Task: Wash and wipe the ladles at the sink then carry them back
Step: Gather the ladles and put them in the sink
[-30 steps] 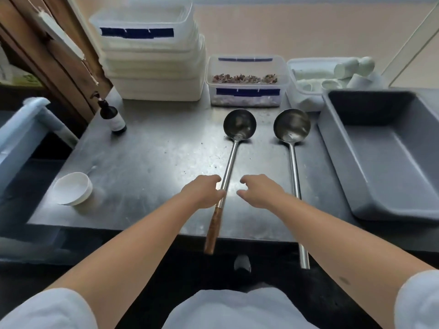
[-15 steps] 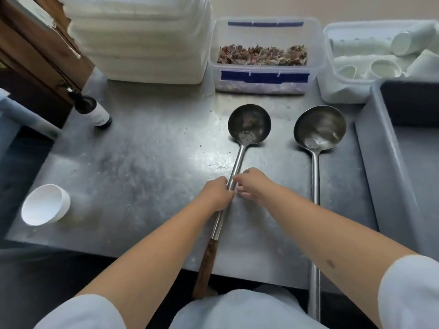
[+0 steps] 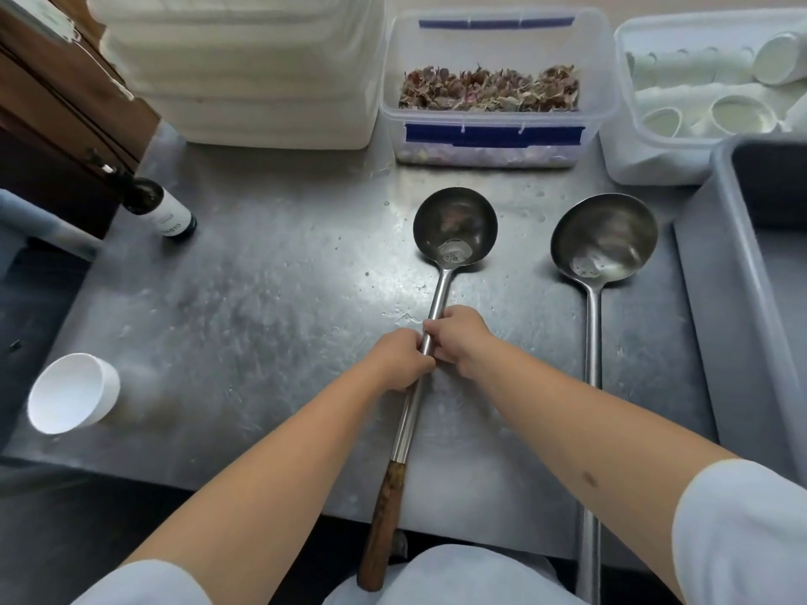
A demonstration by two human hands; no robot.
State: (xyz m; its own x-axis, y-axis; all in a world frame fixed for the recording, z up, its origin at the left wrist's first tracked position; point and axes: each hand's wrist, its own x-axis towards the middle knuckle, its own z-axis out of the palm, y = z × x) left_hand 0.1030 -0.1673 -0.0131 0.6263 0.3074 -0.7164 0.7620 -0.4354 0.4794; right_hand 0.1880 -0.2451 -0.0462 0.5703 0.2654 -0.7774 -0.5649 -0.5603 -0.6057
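Gripping the steel shaft of the wooden-handled ladle [image 3: 436, 307] at mid-length, our left hand [image 3: 399, 360] and right hand [image 3: 458, 338] curl round it side by side, touching. Its bowl rests on the steel table [image 3: 244, 299] ahead of our hands, its wooden end overhanging the near edge. The all-steel ladle [image 3: 598, 264] lies untouched just to the right, parallel.

The dark bottle [image 3: 153, 203] bears a white label with lettering too blurred to read.

sleeves [image 3: 742, 530]: short, white | forearms bare | torso garment: white
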